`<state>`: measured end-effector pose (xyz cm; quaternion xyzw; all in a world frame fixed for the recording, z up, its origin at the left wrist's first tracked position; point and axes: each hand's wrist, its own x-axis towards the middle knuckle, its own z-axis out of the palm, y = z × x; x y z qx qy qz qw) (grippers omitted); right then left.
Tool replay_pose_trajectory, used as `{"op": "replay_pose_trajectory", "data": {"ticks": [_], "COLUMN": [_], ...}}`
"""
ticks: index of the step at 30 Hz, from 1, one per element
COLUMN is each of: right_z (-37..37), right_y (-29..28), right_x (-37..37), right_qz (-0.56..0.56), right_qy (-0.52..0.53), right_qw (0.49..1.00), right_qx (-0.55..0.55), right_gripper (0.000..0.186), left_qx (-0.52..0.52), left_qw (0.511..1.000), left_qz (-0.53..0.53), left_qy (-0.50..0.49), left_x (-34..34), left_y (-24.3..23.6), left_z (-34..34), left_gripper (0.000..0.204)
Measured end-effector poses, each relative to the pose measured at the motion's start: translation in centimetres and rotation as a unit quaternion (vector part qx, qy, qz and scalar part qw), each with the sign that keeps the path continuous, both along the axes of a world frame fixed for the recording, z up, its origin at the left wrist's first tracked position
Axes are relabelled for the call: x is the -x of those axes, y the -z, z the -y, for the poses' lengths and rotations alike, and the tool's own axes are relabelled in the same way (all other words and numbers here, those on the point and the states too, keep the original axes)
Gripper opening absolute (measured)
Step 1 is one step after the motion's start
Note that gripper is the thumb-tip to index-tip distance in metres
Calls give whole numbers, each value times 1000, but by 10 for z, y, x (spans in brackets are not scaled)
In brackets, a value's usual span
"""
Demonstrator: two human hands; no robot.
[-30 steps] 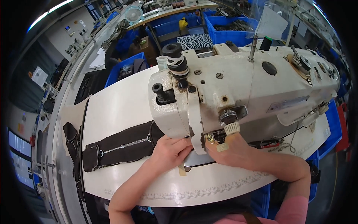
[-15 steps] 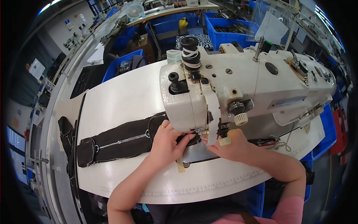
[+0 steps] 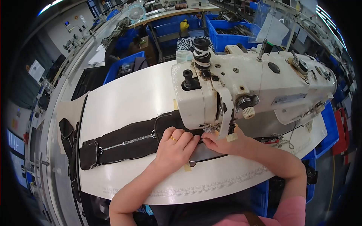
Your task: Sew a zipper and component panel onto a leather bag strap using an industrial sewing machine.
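A long dark fabric piece (image 3: 113,137) with a silver zipper (image 3: 137,140) and metal rings lies across the white table, its right end under the head of a sewing machine (image 3: 241,81). My left hand (image 3: 177,147), a ring on one finger, has its fingers curled and pressed together on the fabric's near edge. Close to the presser foot (image 3: 209,129), my right hand (image 3: 228,143) pinches the fabric's right end, the thumb and forefinger almost meeting my left fingertips. The hands and machine head partly hide that end.
Red-handled snips (image 3: 269,140) and a loose cord (image 3: 289,143) lie right of my right hand. More dark fabric (image 3: 67,130) hangs past the table's left edge. Blue bins (image 3: 232,32) stand behind, beside and below the table.
My left fingers have drawn together over the fabric edge, where the thumb stretched toward the presser foot before. My right hand has come closer to them. The view has shifted slightly.
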<state>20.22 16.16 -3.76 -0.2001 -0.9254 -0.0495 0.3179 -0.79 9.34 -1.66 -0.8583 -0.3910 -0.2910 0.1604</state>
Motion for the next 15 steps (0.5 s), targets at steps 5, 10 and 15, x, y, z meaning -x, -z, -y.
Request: {"op": "replay_pose_trajectory", "data": {"ticks": [5, 10, 15], "right_z": [6, 6, 8], "right_y": [1, 10, 13], "right_x": [-4, -1, -5], "right_qz": [-30, -93, -30], "right_qy": [-4, -1, -13], "right_qw": [998, 995, 998], "right_qx": [59, 32, 56], "right_gripper": [11, 11, 13], "left_qx": [-22, -17, -18], "left_qw": [995, 997, 995], "left_qz": [-90, -76, -93], "left_qy": [28, -4, -32], "left_x": [1, 1, 10], "left_y": [-2, -1, -2], "left_z": [2, 1, 2], "left_gripper": [37, 31, 30]}}
